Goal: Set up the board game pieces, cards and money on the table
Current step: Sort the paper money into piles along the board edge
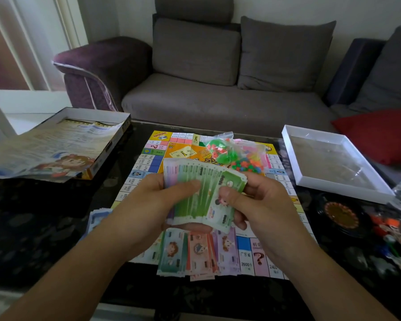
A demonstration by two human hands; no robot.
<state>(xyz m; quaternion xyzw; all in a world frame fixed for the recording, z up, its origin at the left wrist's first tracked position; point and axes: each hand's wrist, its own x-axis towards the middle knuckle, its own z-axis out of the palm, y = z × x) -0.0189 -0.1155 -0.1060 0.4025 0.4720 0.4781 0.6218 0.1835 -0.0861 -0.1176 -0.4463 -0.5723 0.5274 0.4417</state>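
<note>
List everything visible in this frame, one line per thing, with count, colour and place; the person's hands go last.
game board: one, multicoloured, flat on the table centre.
fanned banknotes: one bundle, mostly green, held over the board.
sorted banknote piles: several, teal, pink, purple, on the board's near edge.
bags of pieces: clear, with green, orange, pink bits, on the board's far side.
box lid: one, with a printed sheet, table's left.
white tray: one, table's right.
spinner: one, dark with orange, right.
loose tokens: several, mixed colours, far right.
sofa: grey, behind the table.
red cushion: one, right.
left hand, right hand: both grip the fan.
</note>
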